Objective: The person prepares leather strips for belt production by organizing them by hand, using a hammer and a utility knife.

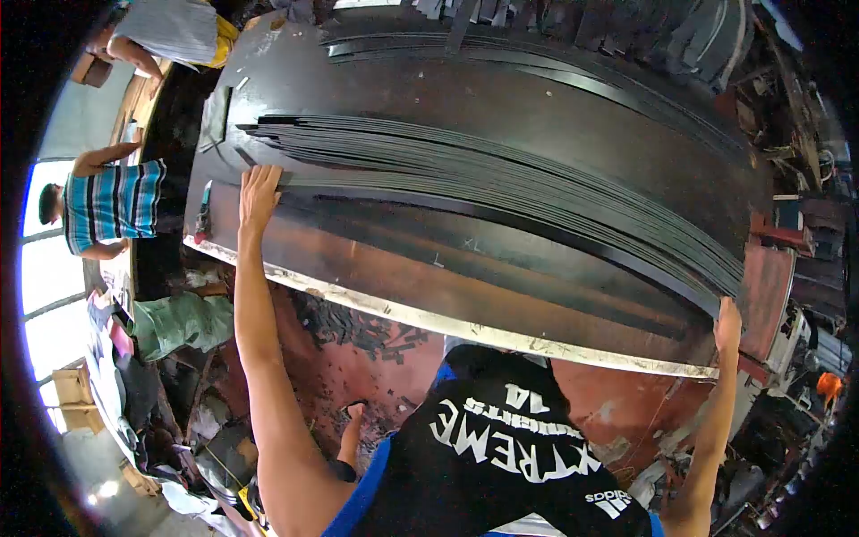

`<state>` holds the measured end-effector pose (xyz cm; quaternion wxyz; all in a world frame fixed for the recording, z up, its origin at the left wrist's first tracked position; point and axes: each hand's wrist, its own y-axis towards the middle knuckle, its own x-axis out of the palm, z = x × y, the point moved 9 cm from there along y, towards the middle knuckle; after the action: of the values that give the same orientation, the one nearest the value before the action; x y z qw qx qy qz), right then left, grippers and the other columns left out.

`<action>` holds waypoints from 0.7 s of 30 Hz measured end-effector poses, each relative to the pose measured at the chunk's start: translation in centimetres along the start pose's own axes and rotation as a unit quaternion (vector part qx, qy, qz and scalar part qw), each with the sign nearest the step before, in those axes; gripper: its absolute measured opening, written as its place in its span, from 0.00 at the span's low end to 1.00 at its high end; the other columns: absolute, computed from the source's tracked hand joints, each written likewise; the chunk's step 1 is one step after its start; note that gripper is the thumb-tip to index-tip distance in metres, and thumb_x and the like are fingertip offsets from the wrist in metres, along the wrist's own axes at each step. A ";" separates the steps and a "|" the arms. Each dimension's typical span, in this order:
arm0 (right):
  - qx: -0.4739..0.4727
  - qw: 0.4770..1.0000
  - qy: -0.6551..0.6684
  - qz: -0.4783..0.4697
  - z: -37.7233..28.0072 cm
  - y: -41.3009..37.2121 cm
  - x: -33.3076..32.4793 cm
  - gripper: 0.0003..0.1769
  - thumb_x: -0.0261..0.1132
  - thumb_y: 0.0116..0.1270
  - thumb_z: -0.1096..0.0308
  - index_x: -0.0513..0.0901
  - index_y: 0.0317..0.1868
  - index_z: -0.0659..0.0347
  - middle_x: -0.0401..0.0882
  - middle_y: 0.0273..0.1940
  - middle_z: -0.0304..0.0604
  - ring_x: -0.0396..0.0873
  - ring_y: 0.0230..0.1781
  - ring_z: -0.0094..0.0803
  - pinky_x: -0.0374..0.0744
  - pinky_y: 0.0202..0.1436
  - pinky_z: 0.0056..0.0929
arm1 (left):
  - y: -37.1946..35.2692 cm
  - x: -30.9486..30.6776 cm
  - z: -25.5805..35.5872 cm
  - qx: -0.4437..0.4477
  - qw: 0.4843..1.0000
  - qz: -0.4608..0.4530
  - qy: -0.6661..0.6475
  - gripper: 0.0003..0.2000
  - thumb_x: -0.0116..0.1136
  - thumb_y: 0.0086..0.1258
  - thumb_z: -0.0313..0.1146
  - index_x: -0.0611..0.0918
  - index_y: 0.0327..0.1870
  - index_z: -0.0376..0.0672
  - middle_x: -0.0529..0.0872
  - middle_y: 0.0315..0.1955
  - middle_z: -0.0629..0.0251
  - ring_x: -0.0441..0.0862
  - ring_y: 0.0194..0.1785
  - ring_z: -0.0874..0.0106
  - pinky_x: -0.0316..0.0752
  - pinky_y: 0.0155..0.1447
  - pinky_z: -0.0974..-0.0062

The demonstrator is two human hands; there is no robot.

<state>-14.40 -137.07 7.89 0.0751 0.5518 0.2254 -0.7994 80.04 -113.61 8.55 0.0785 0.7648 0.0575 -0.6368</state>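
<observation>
Long thin dark strips [465, 166] lie side by side in a bundle across a large dark table [358, 259]. My left hand [259, 192] rests at the left end of the nearest strips, its fingers together and pointing away from me; whether it grips a strip is unclear. At the right end of the same strips, my right hand [727, 322] has its fingers closed around the strip ends near the table's right edge. A small tool with a red part [203, 215] lies left of my left hand. Chalk-like marks show on the surface in front of me.
More strips [573, 80] lie along the table's far side. The pale front edge [394, 309] runs before my body. Two people [112, 206] [174, 31] are at a bench on the left. A green sack [183, 322] stands below them; dark scraps [358, 336] litter the floor.
</observation>
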 end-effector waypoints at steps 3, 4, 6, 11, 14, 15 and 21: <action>0.029 0.999 0.014 -0.016 1.4 0.4 1.7 0.27 0.66 0.52 0.82 0.69 0.54 0.64 0.74 0.50 0.55 0.73 0.51 0.57 0.74 0.54 0.49 | 2.5 1.9 2.1 0.073 0.994 0.042 -0.067 0.25 0.69 0.42 0.23 0.76 0.46 0.40 0.78 0.41 0.58 0.75 0.51 0.56 0.67 0.60 0.58; 0.033 0.999 0.026 -0.022 1.4 0.9 2.3 0.28 0.66 0.53 0.82 0.69 0.55 0.64 0.74 0.51 0.55 0.73 0.51 0.57 0.74 0.54 0.48 | 3.1 2.2 2.0 0.076 0.991 0.042 -0.099 0.24 0.69 0.43 0.22 0.76 0.45 0.40 0.78 0.41 0.58 0.75 0.51 0.55 0.67 0.60 0.58; 0.033 0.998 0.043 -0.031 1.4 1.7 3.9 0.28 0.66 0.53 0.82 0.69 0.55 0.64 0.73 0.51 0.55 0.73 0.52 0.57 0.74 0.54 0.48 | 4.2 2.4 1.5 0.093 0.986 0.051 -0.127 0.23 0.69 0.42 0.23 0.77 0.44 0.39 0.78 0.41 0.58 0.75 0.51 0.55 0.67 0.59 0.59; 0.021 0.996 0.089 0.009 2.1 3.0 5.7 0.31 0.66 0.54 0.82 0.68 0.59 0.65 0.72 0.55 0.58 0.71 0.55 0.59 0.72 0.58 0.46 | 4.5 2.7 1.5 0.081 0.988 -0.022 -0.131 0.29 0.76 0.40 0.37 0.78 0.46 0.40 0.78 0.42 0.58 0.74 0.53 0.54 0.65 0.62 0.58; 0.016 0.993 0.111 0.048 2.4 3.1 5.7 0.31 0.67 0.54 0.82 0.68 0.60 0.66 0.72 0.57 0.60 0.70 0.57 0.60 0.71 0.60 0.46 | 4.2 2.8 2.0 0.065 0.987 -0.032 -0.141 0.34 0.78 0.37 0.47 0.78 0.48 0.41 0.78 0.45 0.59 0.73 0.54 0.54 0.62 0.64 0.56; 0.043 0.991 0.124 0.019 2.9 3.3 6.0 0.31 0.67 0.54 0.82 0.69 0.60 0.66 0.72 0.57 0.60 0.70 0.58 0.60 0.71 0.60 0.46 | 4.0 3.1 2.0 0.055 0.986 -0.036 -0.154 0.37 0.79 0.36 0.51 0.77 0.49 0.42 0.77 0.46 0.59 0.73 0.55 0.54 0.60 0.66 0.54; 0.074 0.975 0.210 -0.004 2.7 3.0 4.6 0.32 0.71 0.52 0.80 0.69 0.58 0.66 0.75 0.53 0.58 0.73 0.55 0.58 0.71 0.59 0.45 | 3.7 2.0 5.5 0.044 0.987 -0.039 -0.149 0.37 0.75 0.45 0.53 0.77 0.57 0.46 0.78 0.50 0.60 0.72 0.61 0.57 0.53 0.73 0.46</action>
<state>-17.34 -140.33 3.62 -0.0180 0.7106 0.1782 -0.6804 75.77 -118.33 5.77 0.0275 0.6615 0.0468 -0.7479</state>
